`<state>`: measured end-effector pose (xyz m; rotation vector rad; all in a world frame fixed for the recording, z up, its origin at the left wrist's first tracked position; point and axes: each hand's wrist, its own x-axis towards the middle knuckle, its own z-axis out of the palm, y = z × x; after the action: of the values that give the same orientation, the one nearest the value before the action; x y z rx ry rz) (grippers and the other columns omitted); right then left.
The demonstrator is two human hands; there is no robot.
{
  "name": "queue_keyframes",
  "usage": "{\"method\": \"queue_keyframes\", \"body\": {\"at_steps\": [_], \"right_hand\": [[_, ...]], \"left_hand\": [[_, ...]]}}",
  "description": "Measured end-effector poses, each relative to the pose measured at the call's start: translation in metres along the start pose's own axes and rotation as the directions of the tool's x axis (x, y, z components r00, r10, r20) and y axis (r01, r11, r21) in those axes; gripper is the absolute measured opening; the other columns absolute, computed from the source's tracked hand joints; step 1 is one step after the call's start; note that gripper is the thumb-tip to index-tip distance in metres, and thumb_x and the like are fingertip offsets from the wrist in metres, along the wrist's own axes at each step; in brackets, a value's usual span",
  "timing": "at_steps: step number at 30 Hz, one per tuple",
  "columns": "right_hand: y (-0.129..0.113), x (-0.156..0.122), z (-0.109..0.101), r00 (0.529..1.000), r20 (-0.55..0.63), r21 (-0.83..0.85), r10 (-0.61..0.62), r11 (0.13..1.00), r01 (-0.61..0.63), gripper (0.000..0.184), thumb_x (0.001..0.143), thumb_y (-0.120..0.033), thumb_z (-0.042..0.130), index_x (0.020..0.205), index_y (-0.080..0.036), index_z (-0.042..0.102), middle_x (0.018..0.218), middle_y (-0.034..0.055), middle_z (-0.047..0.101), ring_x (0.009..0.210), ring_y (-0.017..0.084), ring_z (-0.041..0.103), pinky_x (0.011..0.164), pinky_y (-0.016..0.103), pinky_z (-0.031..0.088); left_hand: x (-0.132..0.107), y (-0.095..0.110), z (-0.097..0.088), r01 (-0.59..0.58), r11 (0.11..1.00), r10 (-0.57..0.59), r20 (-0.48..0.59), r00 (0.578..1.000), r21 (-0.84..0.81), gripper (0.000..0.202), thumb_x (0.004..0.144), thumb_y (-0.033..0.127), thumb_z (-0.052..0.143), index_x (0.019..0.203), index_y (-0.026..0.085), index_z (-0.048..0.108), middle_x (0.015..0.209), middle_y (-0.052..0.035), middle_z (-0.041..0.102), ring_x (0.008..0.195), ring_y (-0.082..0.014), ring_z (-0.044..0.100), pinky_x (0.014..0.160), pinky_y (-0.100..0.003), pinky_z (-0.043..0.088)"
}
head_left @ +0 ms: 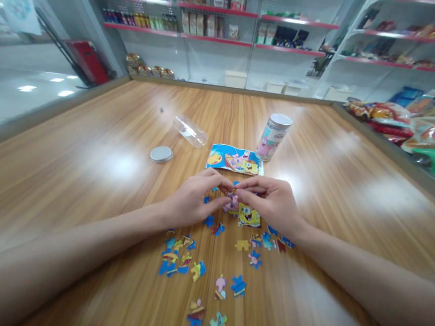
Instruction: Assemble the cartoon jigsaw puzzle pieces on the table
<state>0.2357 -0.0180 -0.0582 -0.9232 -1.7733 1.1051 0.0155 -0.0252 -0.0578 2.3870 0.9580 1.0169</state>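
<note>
My left hand (pixel 196 197) and my right hand (pixel 276 203) meet at the fingertips above a partly joined jigsaw puzzle (pixel 249 216) with a yellow cartoon face. Both hands are closed in a pinch on a small jigsaw piece, mostly hidden by the fingers. Just beyond them lies the blue picture sheet (pixel 234 159), showing pink and yellow cartoon figures. Loose jigsaw pieces (pixel 198 270) are scattered over the near side of the table, with a yellow piece (pixel 242 245) close below the joined part. More pieces are partly covered by my hands.
A printed can (pixel 273 137) with a silver lid stands upright behind the sheet's right end. On the left, a clear plastic jar (pixel 190 131) lies on its side near a silver lid (pixel 161 154). Bagged goods (pixel 388 118) line the table's right side; stocked shelves (pixel 218 39) stand behind.
</note>
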Motion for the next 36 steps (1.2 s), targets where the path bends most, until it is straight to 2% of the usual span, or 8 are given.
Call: {"method": "queue_keyframes", "body": {"at_steps": [4, 9, 11, 17, 22, 25, 30, 36], "right_hand": [[0.003, -0.003, 0.001, 0.983, 0.063, -0.236, -0.173, 0.954, 0.183, 0.009, 0.089, -0.023, 0.068, 0.091, -0.018, 0.076, 0.077, 0.0001, 0.074, 0.062, 0.009, 0.064, 0.058, 0.021, 0.047], [0.008, -0.005, -0.002, 0.929, 0.129, -0.452, -0.347, 0.813, 0.366, 0.012, 0.088, -0.018, 0.064, 0.089, -0.018, 0.076, 0.074, 0.0005, 0.069, 0.069, 0.011, 0.058, 0.067, 0.026, 0.043], [0.009, -0.005, -0.002, 0.929, 0.140, -0.456, -0.343, 0.811, 0.368, 0.013, 0.088, -0.016, 0.062, 0.090, -0.017, 0.075, 0.074, 0.0009, 0.068, 0.069, 0.012, 0.057, 0.067, 0.026, 0.043], [0.012, -0.004, 0.000, 0.925, 0.141, -0.447, -0.353, 0.810, 0.378, 0.013, 0.086, -0.016, 0.062, 0.089, -0.017, 0.075, 0.073, 0.0015, 0.067, 0.069, 0.012, 0.055, 0.066, 0.026, 0.041], [0.012, -0.004, 0.000, 0.923, 0.165, -0.446, -0.349, 0.808, 0.385, 0.014, 0.086, -0.014, 0.062, 0.088, -0.017, 0.075, 0.072, 0.0006, 0.066, 0.068, 0.012, 0.053, 0.066, 0.026, 0.039], [0.012, -0.005, 0.000, 0.930, 0.154, -0.448, -0.333, 0.816, 0.366, 0.013, 0.086, -0.016, 0.062, 0.089, -0.017, 0.075, 0.072, 0.0012, 0.066, 0.068, 0.012, 0.053, 0.066, 0.026, 0.040], [0.012, -0.005, 0.000, 0.941, 0.135, -0.451, -0.309, 0.827, 0.336, 0.014, 0.086, -0.016, 0.062, 0.089, -0.018, 0.076, 0.073, 0.0014, 0.066, 0.069, 0.012, 0.054, 0.067, 0.025, 0.040], [0.013, -0.004, 0.001, 0.946, 0.148, -0.452, -0.290, 0.830, 0.325, 0.014, 0.086, -0.016, 0.062, 0.089, -0.018, 0.076, 0.070, 0.0006, 0.065, 0.068, 0.012, 0.053, 0.066, 0.025, 0.039]], "left_hand": [[-0.002, -0.010, -0.005, 0.030, 0.999, -0.031, -0.029, 0.999, -0.035, 0.013, 0.095, 0.019, 0.059, 0.102, 0.019, 0.070, 0.094, -0.0051, 0.069, 0.092, -0.0174, 0.062, 0.082, -0.034, 0.051], [-0.004, -0.020, -0.012, -0.054, 0.998, 0.051, 0.090, 0.995, 0.032, 0.024, 0.095, 0.014, 0.056, 0.114, 0.020, 0.068, 0.091, -0.0045, 0.069, 0.091, -0.0189, 0.056, 0.083, -0.036, 0.048], [-0.005, -0.020, -0.012, -0.056, 0.998, 0.052, 0.116, 0.992, 0.029, 0.027, 0.094, 0.015, 0.057, 0.119, 0.019, 0.067, 0.092, -0.0054, 0.068, 0.093, -0.0193, 0.055, 0.082, -0.035, 0.048], [-0.002, -0.020, -0.011, -0.118, 0.993, 0.112, 0.185, 0.976, 0.022, 0.020, 0.095, 0.016, 0.057, 0.106, 0.022, 0.072, 0.078, -0.0030, 0.066, 0.082, -0.0179, 0.053, 0.078, -0.034, 0.045], [-0.002, -0.023, -0.012, -0.223, 0.973, 0.206, 0.232, 0.951, 0.051, 0.031, 0.094, 0.008, 0.049, 0.109, 0.024, 0.071, 0.088, -0.0046, 0.068, 0.087, -0.0192, 0.053, 0.082, -0.038, 0.044], [-0.003, -0.022, -0.014, -0.206, 0.973, 0.175, 0.251, 0.952, 0.105, 0.023, 0.094, 0.015, 0.054, 0.112, 0.021, 0.067, 0.094, -0.0063, 0.067, 0.091, -0.0205, 0.053, 0.087, -0.040, 0.045], [-0.004, -0.022, -0.016, -0.174, 0.962, 0.112, 0.277, 0.954, 0.211, 0.017, 0.088, 0.034, 0.067, 0.096, 0.018, 0.065, 0.095, -0.0069, 0.064, 0.091, -0.0218, 0.051, 0.087, -0.040, 0.044], [-0.005, -0.027, -0.017, -0.174, 0.964, 0.116, 0.271, 0.955, 0.201, 0.015, 0.088, 0.015, 0.058, 0.097, 0.020, 0.069, 0.100, -0.0075, 0.061, 0.095, -0.0217, 0.051, 0.088, -0.040, 0.044]]}}
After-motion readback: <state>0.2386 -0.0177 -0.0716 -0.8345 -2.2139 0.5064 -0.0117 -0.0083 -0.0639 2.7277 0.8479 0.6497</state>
